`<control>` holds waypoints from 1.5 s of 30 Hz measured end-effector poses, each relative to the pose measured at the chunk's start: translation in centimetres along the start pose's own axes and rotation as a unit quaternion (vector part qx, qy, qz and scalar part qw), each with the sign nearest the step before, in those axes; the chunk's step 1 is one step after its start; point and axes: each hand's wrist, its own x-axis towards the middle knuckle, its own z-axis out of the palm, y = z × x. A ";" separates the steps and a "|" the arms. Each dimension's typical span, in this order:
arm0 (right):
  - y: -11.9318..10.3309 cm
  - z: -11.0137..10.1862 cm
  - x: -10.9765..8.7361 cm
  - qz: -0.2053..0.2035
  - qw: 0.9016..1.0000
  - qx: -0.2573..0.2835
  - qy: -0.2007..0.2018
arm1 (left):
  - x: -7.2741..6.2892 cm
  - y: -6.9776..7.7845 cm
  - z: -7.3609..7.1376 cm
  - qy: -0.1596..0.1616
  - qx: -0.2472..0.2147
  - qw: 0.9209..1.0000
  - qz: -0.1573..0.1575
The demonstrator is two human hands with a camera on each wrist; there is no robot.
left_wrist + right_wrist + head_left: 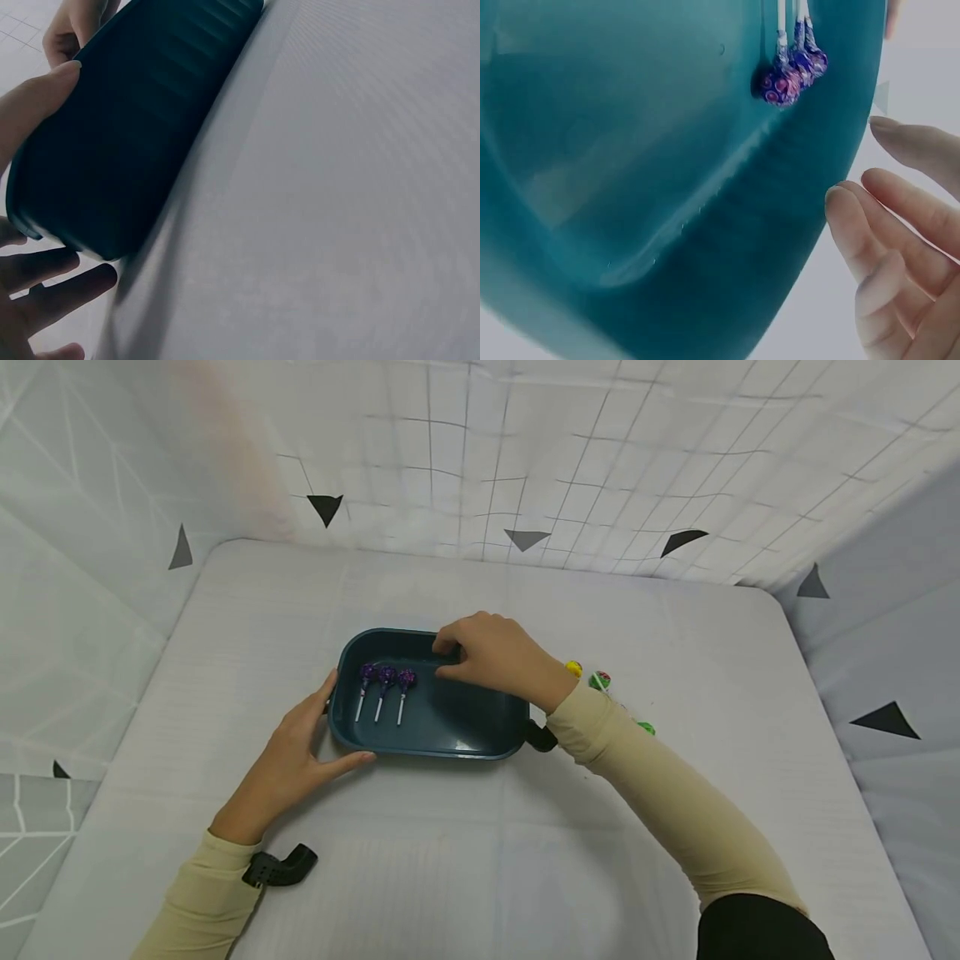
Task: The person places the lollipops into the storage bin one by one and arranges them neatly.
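Observation:
A dark teal tray [465, 718] stands on the white-covered table. Inside its left part lie three purple-wrapped lollipops [386, 677] side by side, white sticks pointing to the near side. My left hand [288, 760] is spread around the tray's near left corner, with the thumb [41, 105] at the rim and the fingers along the left end. Over the tray's far side hovers my right hand [498, 652], its fingers loosely bent and nothing between them. In the right wrist view its fingertips [838, 202] overlap the tray's edge.
Right of the tray, partly behind my right forearm, lie a yellow lollipop [573, 668], a green and red one [600, 680] and another green one [647, 727]. White curtains [480, 460] with black triangles hang around the table [420, 877].

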 end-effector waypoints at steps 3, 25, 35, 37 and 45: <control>0.4 -0.4 -0.8 0.003 1.000 0.010 0.005 | 0.0 0.1 0.0 0.003 0.002 1.000 0.001; 4.2 -2.7 -7.5 0.054 0.995 0.043 0.069 | 0.0 -0.1 0.0 0.000 0.005 1.000 0.001; 6.4 -3.0 -10.5 0.074 0.991 0.046 0.098 | 0.0 -0.1 -0.1 -0.005 0.001 1.000 -0.002; 6.8 -2.9 -11.1 0.081 0.990 0.049 0.101 | 0.0 -0.1 -0.1 -0.005 -0.001 1.000 -0.001; 8.5 -2.6 -13.3 0.124 0.984 0.060 0.113 | 0.0 0.0 -0.1 -0.003 0.001 1.000 0.003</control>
